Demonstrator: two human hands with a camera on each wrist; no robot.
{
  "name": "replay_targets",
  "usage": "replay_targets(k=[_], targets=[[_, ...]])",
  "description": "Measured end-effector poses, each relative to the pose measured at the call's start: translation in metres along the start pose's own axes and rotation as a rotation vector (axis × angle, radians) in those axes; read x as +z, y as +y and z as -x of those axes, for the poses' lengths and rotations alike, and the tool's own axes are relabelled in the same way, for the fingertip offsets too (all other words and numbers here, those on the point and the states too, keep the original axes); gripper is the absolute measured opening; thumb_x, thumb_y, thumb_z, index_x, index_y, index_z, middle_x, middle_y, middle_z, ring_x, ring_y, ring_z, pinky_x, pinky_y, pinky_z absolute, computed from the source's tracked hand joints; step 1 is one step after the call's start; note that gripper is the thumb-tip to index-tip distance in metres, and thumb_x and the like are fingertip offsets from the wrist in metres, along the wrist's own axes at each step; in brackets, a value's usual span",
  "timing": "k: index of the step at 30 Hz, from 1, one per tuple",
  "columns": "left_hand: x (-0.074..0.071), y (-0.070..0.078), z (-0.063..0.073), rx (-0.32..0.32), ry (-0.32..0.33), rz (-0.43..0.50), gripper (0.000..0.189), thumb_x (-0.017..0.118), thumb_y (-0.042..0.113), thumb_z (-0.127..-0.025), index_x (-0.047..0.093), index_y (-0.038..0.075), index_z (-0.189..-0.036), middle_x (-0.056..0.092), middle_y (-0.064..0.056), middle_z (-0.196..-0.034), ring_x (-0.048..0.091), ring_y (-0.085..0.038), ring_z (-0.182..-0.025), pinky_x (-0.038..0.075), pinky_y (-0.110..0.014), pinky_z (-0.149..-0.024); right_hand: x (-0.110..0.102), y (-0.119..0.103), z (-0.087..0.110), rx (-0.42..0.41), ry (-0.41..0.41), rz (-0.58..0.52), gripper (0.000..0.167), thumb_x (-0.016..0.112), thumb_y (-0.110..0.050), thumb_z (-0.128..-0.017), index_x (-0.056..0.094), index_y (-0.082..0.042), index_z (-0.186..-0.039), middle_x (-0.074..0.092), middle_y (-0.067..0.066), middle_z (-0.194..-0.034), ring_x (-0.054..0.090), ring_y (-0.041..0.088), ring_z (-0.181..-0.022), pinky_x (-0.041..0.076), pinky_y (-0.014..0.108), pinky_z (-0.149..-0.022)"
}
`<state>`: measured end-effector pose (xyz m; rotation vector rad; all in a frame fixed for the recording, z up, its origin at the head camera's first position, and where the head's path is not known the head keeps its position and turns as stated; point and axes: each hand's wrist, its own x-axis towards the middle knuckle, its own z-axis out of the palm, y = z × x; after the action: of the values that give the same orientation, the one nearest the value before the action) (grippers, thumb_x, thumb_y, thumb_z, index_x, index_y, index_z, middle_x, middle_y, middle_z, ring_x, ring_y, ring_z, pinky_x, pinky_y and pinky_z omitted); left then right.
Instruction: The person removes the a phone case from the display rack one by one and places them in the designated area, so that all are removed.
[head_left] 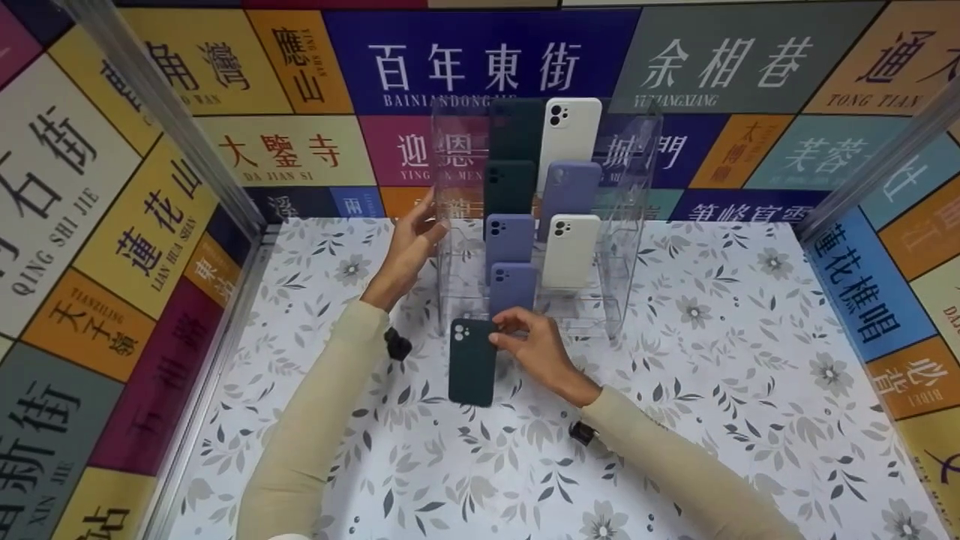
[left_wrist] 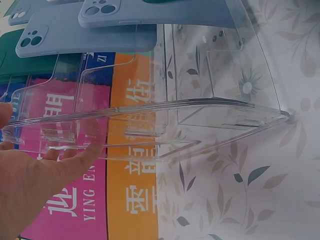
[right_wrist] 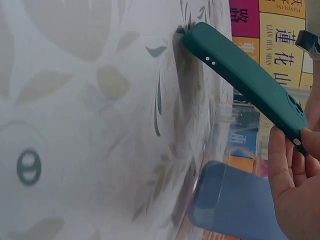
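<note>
My right hand (head_left: 541,351) pinches a dark green phone case (head_left: 472,364) between thumb and fingers at its upper right edge. In the right wrist view the case (right_wrist: 245,75) tilts, its lower end right at the tabletop. A clear acrylic stepped stand (left_wrist: 175,103) holds more cases. My left hand (head_left: 409,251) grips its left side, thumb and fingers on either side of the clear edge in the left wrist view. The stand's left column has two dark green cases (head_left: 510,182) above two lavender ones (head_left: 513,289); its right column has white, lavender and white cases (head_left: 572,255).
The stand rests on a table (head_left: 712,420) covered in leaf-and-flower print. Behind it and along both sides rise panels (head_left: 480,60) with coloured blocks of Chinese lettering. A metal post (head_left: 176,112) edges the left corner. Small black devices (head_left: 397,343) are worn at both wrists.
</note>
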<state>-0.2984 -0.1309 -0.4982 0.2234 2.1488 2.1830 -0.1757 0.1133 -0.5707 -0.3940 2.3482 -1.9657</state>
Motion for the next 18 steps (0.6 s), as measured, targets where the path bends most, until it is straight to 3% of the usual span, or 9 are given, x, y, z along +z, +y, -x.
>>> replay_targets(k=[8, 14, 18], targets=[[0.000, -0.001, 0.000, 0.013, -0.002, 0.015, 0.070, 0.057, 0.007, -0.113, 0.030, 0.019, -0.176, 0.051, -0.016, -0.166, 0.060, -0.032, -0.140, 0.054, -0.061, -0.109, 0.018, 0.013, -0.002, 0.040, -0.021, -0.011, 0.020, 0.083, 0.004, -0.094, 0.078, 0.003, -0.112, 0.077, 0.014, -0.099, 0.073, 0.023, -0.091, 0.062, 0.027, -0.076], [0.000, -0.001, 0.000, 0.006, 0.001, 0.015, 0.069, 0.058, 0.008, -0.113, 0.032, 0.021, -0.175, 0.051, -0.016, -0.166, 0.058, -0.033, -0.142, 0.053, -0.060, -0.111, 0.029, 0.020, -0.004, 0.053, -0.037, 0.015, 0.019, 0.084, 0.003, -0.093, 0.079, 0.002, -0.111, 0.077, 0.013, -0.096, 0.072, 0.022, -0.087, 0.065, 0.041, -0.074], [0.000, 0.000, 0.001, 0.000, 0.004, 0.013, 0.069, 0.058, 0.008, -0.113, 0.033, 0.021, -0.175, 0.051, -0.016, -0.166, 0.059, -0.032, -0.140, 0.052, -0.060, -0.111, 0.037, 0.025, -0.005, 0.070, -0.054, -0.010, 0.019, 0.084, 0.003, -0.093, 0.078, 0.004, -0.112, 0.077, 0.011, -0.095, 0.071, 0.017, -0.085, 0.065, 0.037, -0.074]])
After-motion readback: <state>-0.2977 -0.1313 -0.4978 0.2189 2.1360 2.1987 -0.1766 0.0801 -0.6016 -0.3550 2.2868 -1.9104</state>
